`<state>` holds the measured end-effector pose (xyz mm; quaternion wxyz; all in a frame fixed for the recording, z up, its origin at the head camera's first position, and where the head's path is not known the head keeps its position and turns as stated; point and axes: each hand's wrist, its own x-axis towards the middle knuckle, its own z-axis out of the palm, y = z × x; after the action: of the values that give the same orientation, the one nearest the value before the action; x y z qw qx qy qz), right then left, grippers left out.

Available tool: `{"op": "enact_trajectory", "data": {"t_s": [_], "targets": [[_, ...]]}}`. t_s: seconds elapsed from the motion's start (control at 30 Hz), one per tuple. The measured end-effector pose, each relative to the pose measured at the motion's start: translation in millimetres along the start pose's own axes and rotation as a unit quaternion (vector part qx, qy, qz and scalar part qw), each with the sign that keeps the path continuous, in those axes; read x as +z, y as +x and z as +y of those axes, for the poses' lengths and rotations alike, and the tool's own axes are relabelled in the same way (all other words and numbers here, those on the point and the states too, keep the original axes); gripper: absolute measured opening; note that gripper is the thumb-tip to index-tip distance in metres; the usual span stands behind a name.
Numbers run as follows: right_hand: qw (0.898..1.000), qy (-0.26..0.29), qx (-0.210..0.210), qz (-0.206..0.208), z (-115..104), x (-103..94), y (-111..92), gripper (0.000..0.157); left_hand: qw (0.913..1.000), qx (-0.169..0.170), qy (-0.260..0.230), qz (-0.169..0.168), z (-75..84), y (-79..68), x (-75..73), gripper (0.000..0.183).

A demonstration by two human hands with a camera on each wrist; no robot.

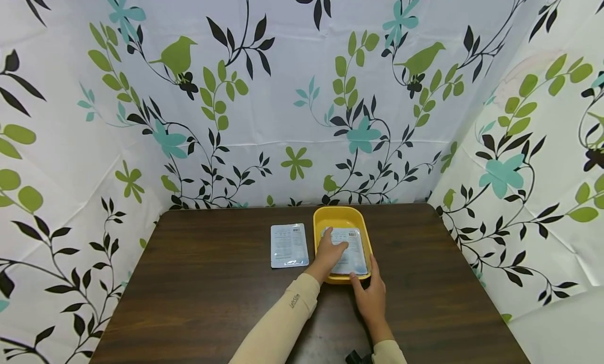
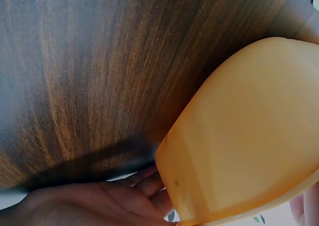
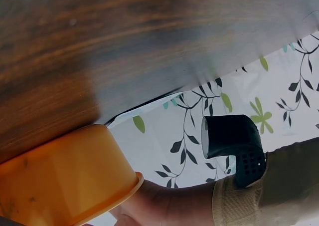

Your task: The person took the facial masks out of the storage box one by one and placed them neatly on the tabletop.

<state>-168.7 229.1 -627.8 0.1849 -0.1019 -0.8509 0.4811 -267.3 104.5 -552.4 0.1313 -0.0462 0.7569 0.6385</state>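
Note:
A yellow tray [image 1: 337,215] stands near the table's far edge with a silver flat packet [image 1: 355,256] lying face up in it. My left hand [image 1: 327,256] reaches over the tray's left rim; its thumb lies across the packet and its fingers run along the packet's left edge. At the near right corner, my right hand [image 1: 370,298] grips the tray, thumb on the near rim and fingers along the right side. Both wrist views show the tray's outer wall [image 3: 65,171] close up. Another silver packet [image 1: 289,246] lies flat left of the tray.
The dark wood table [image 1: 212,290] is bounded at the back and sides by white curtains [image 1: 283,117] printed with leaves and birds. A black wrist camera [image 3: 234,141] sits on a beige sleeve in the right wrist view.

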Motion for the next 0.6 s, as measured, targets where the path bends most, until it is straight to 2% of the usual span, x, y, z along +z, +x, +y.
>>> {"op": "enact_trajectory", "data": {"t_s": [0.13, 0.4, 0.6], "targets": [[1.0, 0.0, -0.002, 0.001, -1.0, 0.1, 0.0, 0.079, 1.0, 0.007, -0.003, 0.005, -1.0, -0.1, -0.3, 0.075], [1.0, 0.004, 0.006, -0.015, -2.4, -1.6, 1.2, 0.08, 0.9979, 0.052, -0.033, 0.021, -2.8, -2.5, -2.0, 0.074], [1.0, 0.002, 0.004, -0.009, -2.4, -1.8, 0.8, 0.079, 0.9939, 0.087, -0.067, -0.007, -3.3, -6.6, -4.7, 0.083]]}}
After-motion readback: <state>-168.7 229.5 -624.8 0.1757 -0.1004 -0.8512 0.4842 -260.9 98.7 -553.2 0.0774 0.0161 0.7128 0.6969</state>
